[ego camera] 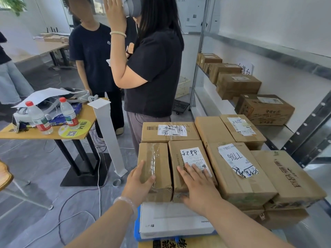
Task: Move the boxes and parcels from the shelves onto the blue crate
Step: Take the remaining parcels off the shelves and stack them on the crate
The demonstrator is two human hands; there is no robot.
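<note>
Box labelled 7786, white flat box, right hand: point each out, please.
box labelled 7786 [236, 161]: head view, on its white label.
white flat box [170, 221]: head view, on its top face.
right hand [198, 187]: head view, on its back.

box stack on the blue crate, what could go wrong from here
The brown printed cardboard box at the right edge overhangs the boxes beneath and could tip off. The person in a black t-shirt stands close behind; a push from the left hand or right hand could slide boxes into them.
</note>
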